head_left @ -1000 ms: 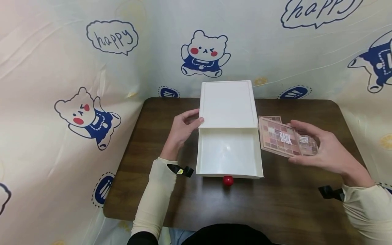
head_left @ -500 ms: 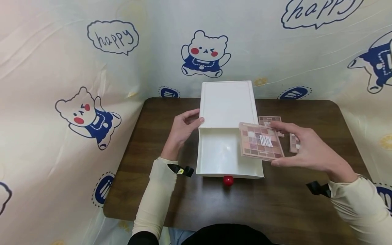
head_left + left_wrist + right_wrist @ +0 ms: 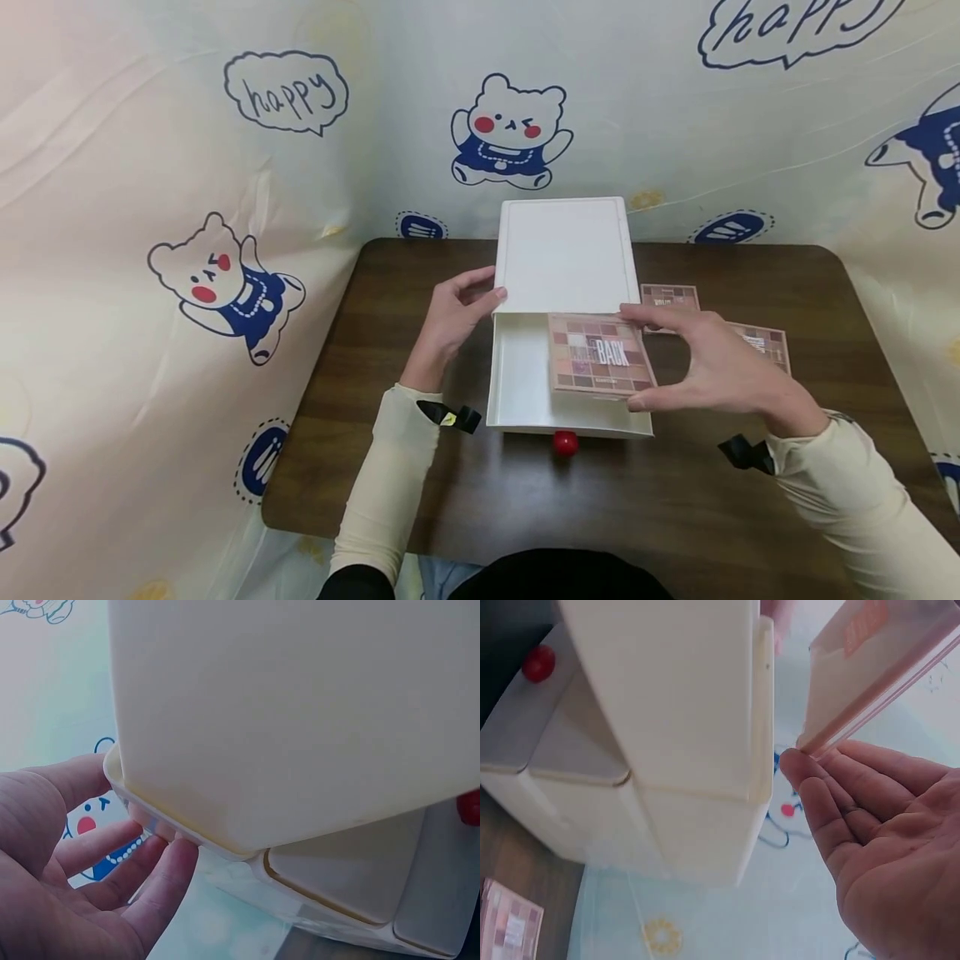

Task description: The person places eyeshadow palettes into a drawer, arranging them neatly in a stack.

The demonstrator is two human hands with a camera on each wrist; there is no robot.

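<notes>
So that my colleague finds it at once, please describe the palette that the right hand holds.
The brown table bears a white box with its drawer open. Over the drawer, the right hand holds a pink checked palette. Two similar palettes lie on the table; only this one is held.

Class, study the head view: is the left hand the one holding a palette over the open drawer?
No, the right hand pinches that palette, while the left hand touches the white box.
</notes>
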